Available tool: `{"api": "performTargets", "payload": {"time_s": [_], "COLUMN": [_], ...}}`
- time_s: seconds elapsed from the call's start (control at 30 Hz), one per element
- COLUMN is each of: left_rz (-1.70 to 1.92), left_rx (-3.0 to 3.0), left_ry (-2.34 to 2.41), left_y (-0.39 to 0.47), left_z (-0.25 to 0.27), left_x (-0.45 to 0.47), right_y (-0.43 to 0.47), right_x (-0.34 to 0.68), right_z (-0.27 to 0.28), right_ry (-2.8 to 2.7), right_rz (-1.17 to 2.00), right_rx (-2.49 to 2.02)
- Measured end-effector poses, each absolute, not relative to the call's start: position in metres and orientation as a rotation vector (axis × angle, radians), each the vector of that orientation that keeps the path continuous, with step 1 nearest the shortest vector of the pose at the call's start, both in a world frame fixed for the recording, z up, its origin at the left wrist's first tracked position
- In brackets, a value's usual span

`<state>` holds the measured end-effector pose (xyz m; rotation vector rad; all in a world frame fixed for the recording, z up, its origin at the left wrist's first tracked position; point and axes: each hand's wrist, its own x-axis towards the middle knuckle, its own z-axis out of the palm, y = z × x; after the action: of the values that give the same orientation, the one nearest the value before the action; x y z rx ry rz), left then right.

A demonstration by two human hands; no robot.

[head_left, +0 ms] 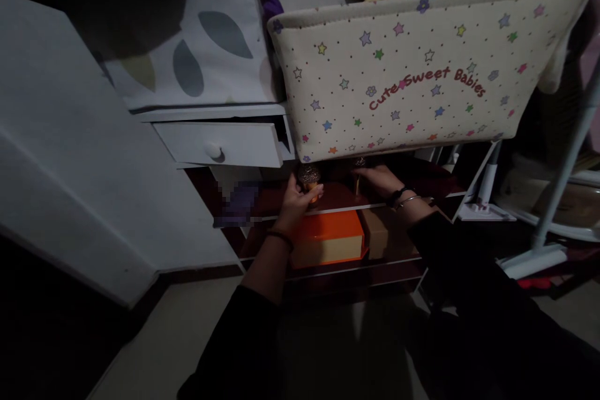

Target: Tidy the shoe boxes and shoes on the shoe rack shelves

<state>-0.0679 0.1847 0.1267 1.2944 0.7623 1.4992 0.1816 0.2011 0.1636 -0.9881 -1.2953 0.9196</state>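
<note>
On the upper shelf (335,201) of a low cabinet, my left hand (297,198) is closed around an object with a round, glittery brown top (309,173) and an orange-gold lower part. The dim light hides its exact kind. To the right, my right hand (380,180) grips a similar object with a glittery top (359,163) and a narrow, shiny lower part. It looks upright, and the basket's bottom edge partly covers it. Both hands reach in just beneath the fabric basket.
A star-print fabric basket (403,87) overhangs the shelf. At left, a small drawer (220,142) stands partly pulled out beneath a leaf-print box (206,50). The lower shelf holds an orange box (328,239) and a brown carton (387,231). A white pole (562,162) rises at right.
</note>
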Motion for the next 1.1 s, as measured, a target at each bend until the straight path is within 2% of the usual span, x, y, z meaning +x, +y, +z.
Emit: {"api": "performTargets", "payload": {"time_s": [0.17, 0.53, 0.87, 1.1], "left_rz": [1.483, 1.612, 1.584, 1.485], "left_rx": [1.277, 1.321, 1.283, 1.267], "left_ry": [0.763, 0.717, 0.715, 0.664], "left_y": [0.184, 0.180, 0.178, 0.175], "left_z": [0.128, 0.127, 0.129, 0.139], "left_x": [-0.069, -0.067, -0.071, -0.074], "right_y": [0.189, 0.168, 0.168, 0.182], "right_x": [0.154, 0.095, 0.101, 0.112], "right_z": [0.164, 0.154, 0.137, 0.131], "right_ry": [-1.227, -1.168, -1.278, -1.355], "right_rz": [1.151, 0.941, 0.967, 0.959], "right_rx": [-0.900, -0.840, -0.807, -0.960]}}
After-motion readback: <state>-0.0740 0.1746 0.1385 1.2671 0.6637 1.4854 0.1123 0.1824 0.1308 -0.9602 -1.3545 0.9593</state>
